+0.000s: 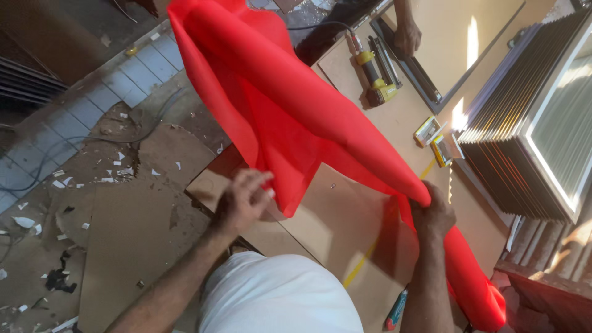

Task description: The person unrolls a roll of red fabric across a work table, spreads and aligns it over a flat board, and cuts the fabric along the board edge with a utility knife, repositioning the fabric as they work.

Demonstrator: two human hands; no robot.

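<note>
A long sheet of sheer red fabric (pixel 290 105) stretches from the top of the view down to the lower right, above a brown board table (pixel 345 216). My right hand (pixel 433 213) is clenched on a gathered part of the fabric at the right. My left hand (pixel 243 198) has its fingers spread at the fabric's lower hanging edge, touching it near the corner. Beyond my right hand the fabric hangs bunched over the table's edge (pixel 475 283).
A yellow staple gun with a hose (pixel 376 83) lies at the table's far end, near another person's hand (pixel 407 37) resting on a dark frame. A stack of framed panels (pixel 524 142) stands at the right. Small boxes (pixel 435 139), a yellow tape line and a utility knife (pixel 396 310) are on the table. Cardboard scraps litter the floor at the left.
</note>
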